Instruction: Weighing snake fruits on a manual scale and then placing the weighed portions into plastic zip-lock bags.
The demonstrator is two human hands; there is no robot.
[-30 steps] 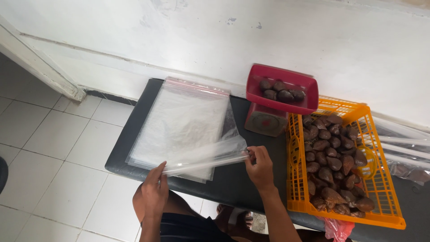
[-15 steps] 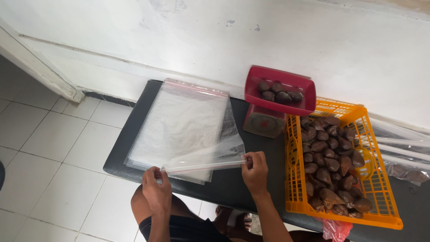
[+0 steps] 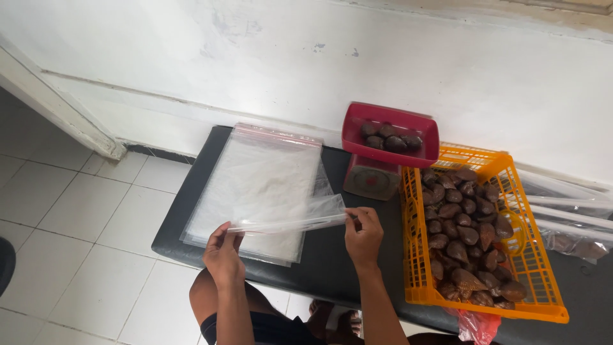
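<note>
Since the earlier frame your left hand (image 3: 223,254) has moved a little toward you, and the clear plastic zip bag (image 3: 290,220) stays stretched between both hands above the stack of flat transparent bags (image 3: 255,185) on the black bench (image 3: 332,268). Your left fingers are closed on the bag's left edge, while your right hand (image 3: 364,233) pinches its right edge. Right of it stand the red scale tray with brown fruits (image 3: 389,134) and the orange plastic basket (image 3: 543,281).
</note>
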